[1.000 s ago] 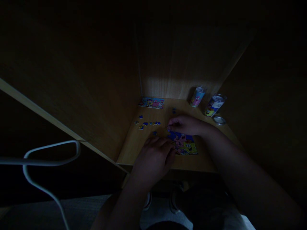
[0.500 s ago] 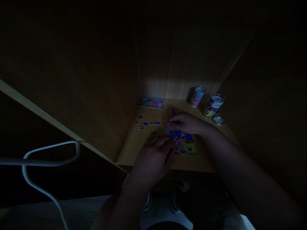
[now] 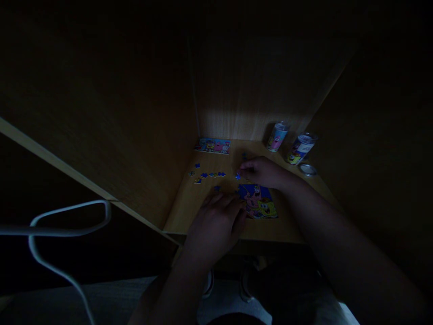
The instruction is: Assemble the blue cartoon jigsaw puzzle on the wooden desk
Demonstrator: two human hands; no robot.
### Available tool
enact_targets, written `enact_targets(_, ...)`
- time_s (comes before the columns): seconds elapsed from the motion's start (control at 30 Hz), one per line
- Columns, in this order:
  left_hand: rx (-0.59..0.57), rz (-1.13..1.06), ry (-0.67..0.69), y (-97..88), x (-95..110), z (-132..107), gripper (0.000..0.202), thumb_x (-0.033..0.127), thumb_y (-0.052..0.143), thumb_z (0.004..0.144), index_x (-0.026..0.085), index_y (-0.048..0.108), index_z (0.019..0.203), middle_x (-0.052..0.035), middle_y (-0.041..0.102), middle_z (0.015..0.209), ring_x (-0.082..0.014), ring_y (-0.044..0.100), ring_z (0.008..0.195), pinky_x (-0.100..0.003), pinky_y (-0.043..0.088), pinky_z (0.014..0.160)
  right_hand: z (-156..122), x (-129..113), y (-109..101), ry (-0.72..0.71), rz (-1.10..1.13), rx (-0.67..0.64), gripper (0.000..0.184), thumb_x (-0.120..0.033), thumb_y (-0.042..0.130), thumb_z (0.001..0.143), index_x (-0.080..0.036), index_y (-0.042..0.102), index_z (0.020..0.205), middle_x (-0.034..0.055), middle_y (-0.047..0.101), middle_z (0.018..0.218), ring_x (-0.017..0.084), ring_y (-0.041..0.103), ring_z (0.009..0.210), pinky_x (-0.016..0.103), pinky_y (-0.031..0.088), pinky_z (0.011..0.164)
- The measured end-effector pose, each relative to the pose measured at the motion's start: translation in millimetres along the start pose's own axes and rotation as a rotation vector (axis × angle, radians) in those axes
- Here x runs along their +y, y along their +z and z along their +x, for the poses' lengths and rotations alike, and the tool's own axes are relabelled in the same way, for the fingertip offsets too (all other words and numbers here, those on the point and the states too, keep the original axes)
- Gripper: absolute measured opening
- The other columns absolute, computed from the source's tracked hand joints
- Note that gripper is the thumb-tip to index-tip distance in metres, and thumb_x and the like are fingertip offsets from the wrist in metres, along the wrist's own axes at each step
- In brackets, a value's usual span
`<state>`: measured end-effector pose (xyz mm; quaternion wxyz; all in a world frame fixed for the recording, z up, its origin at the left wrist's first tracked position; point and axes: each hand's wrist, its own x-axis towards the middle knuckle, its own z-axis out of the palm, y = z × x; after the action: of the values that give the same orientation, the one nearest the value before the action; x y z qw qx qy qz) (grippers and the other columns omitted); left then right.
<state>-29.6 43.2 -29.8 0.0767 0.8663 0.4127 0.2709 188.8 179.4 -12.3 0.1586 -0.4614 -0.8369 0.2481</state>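
Observation:
A partly joined jigsaw puzzle (image 3: 259,203) with a yellow square cartoon figure and a pink one on blue lies near the shelf's front edge. My left hand (image 3: 218,216) rests over its left side, fingers spread, thumb at the lower left edge; nothing shows in it. Just above the puzzle's upper edge, my right hand (image 3: 259,171) pinches a small blue puzzle piece (image 3: 237,176) between thumb and fingertips. Loose puzzle pieces (image 3: 204,175) lie scattered to the left, and another dark piece (image 3: 217,188) sits just beyond my left fingers.
A cartoon picture strip (image 3: 213,146) lies at the back left. Two clear-topped cans, one pink and blue (image 3: 277,136) and one blue and yellow (image 3: 301,149), stand back right beside a round lid (image 3: 308,169). A white cable (image 3: 67,232) hangs at left. Wood panels enclose the shelf.
My right hand has shifted slightly up and away from the puzzle's upper edge with the blue piece. My left hand stays in place.

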Motion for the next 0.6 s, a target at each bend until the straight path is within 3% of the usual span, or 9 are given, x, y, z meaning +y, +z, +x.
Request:
enact_targets(0.17, -0.001, -0.010, -0.017, 0.0, 0.6, -0.6, 0.017, 0.022, 0.065, 0.103, 0.022, 0.071, 0.118, -0.0064, 0.076, 0.119, -0.0271, 0.069, 0.112, -0.052, 0.055, 0.106, 1.1, 1.7, 1.1, 0.000, -0.002, 0.010, 0.030, -0.042, 0.059, 0.099, -0.019, 0.078, 0.092, 0.0018, 0.073, 0.079, 0.016, 0.060, 0.070, 0.030, 0.041, 0.068)
enact_targets(0.37, -0.003, -0.016, -0.022, 2.0, -0.4, -0.4, 0.018, 0.023, 0.063, 0.104, 0.022, 0.071, 0.120, -0.0059, 0.075, 0.124, -0.0268, 0.068, 0.115, -0.055, 0.053, 0.109, 0.5, 0.7, 0.9, -0.014, -0.041, -0.002, 0.031, -0.043, 0.057, 0.100, -0.020, 0.075, 0.090, 0.0004, 0.068, 0.074, 0.016, 0.059, 0.070, 0.029, 0.040, 0.068)
enact_targets(0.6, 0.008, -0.006, -0.024, 1.1, 0.4, -1.2, 0.017, 0.021, 0.066, 0.102, 0.022, 0.071, 0.118, -0.0068, 0.075, 0.124, -0.0273, 0.069, 0.114, -0.053, 0.055, 0.107, 1.8, 4.4, 2.8, -0.015, -0.017, -0.017, 0.031, -0.043, 0.058, 0.099, -0.019, 0.076, 0.093, 0.0022, 0.073, 0.080, 0.016, 0.061, 0.071, 0.030, 0.041, 0.068)
